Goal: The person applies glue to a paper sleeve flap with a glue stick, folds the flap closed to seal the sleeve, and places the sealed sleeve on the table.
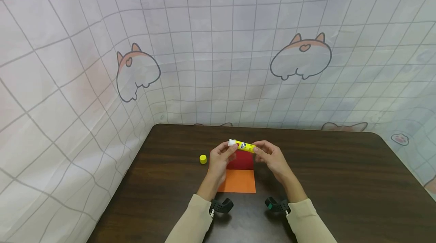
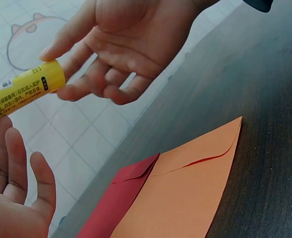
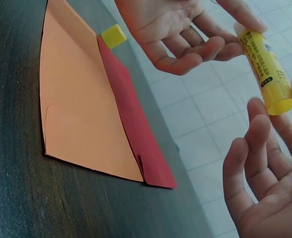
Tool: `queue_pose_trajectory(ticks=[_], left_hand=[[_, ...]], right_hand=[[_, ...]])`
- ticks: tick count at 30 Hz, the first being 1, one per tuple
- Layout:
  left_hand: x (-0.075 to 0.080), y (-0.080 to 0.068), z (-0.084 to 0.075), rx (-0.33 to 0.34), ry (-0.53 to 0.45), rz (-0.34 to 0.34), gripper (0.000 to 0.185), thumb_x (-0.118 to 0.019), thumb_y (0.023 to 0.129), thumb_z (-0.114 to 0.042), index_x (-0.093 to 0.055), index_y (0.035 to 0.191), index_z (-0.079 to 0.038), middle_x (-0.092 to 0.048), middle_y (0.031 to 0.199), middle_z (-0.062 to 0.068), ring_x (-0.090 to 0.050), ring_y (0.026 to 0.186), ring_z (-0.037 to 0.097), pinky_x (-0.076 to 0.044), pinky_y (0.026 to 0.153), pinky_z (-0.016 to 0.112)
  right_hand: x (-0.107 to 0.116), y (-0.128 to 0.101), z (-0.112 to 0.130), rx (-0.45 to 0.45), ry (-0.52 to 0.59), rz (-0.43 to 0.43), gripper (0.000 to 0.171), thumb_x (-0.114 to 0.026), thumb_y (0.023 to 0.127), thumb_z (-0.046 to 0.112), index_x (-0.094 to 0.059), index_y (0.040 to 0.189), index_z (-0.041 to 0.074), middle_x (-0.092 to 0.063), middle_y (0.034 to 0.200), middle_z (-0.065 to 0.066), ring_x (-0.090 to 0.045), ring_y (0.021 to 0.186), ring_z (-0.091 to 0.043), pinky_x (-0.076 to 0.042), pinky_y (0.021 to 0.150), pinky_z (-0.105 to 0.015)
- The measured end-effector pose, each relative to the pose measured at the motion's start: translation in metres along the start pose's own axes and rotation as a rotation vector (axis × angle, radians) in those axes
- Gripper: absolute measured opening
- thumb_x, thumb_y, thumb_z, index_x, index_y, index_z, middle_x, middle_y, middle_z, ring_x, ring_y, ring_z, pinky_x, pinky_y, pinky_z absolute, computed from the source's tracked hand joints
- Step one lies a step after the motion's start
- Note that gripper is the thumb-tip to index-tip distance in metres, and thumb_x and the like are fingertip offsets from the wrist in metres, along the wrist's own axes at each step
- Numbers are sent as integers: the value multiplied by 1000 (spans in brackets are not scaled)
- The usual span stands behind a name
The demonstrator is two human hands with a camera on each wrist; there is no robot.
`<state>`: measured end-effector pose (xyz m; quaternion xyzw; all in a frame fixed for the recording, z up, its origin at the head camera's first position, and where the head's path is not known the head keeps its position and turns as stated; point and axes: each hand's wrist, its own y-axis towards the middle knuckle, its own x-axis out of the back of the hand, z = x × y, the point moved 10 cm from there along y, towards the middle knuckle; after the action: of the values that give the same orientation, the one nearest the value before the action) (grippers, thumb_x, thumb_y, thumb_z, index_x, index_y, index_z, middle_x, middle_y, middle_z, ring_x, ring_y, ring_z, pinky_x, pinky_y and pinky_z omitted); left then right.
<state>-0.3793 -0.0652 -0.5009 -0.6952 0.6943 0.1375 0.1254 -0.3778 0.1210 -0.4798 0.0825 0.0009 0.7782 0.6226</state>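
Observation:
A yellow glue stick (image 1: 246, 146) with a white end is held level above the table between both hands. My left hand (image 1: 218, 159) pinches the glue stick near its white end with thumb and forefinger. At the yellow base, my right hand (image 1: 272, 156) grips it between thumb and fingertips; the other fingers are loosely bent. Below the hands lie an orange folded paper (image 1: 238, 181) and, adjoining its far edge, a red folded paper (image 1: 242, 161). The yellow cap (image 1: 203, 159) rests on the table left of the red paper, beside my left hand.
The dark brown wooden table (image 1: 340, 182) extends to both sides of the papers. Behind it and along the left hangs a white gridded curtain (image 1: 218, 65) with cartoon animal prints. A black band (image 1: 221, 206) is on each wrist.

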Motion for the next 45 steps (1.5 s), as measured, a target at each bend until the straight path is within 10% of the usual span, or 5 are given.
queue_pose_trajectory(ticks=[45], left_hand=[[-2, -3, -2, 1, 42, 16, 40, -81, 89, -31, -71, 119, -5, -70, 101, -2, -62, 82, 13, -58, 87, 29]], right_hand=[[5, -4, 17, 128, -35, -28, 31, -76, 92, 10, -64, 120, 4, -66, 100, -5, -59, 80, -15, -57, 76, -33]])
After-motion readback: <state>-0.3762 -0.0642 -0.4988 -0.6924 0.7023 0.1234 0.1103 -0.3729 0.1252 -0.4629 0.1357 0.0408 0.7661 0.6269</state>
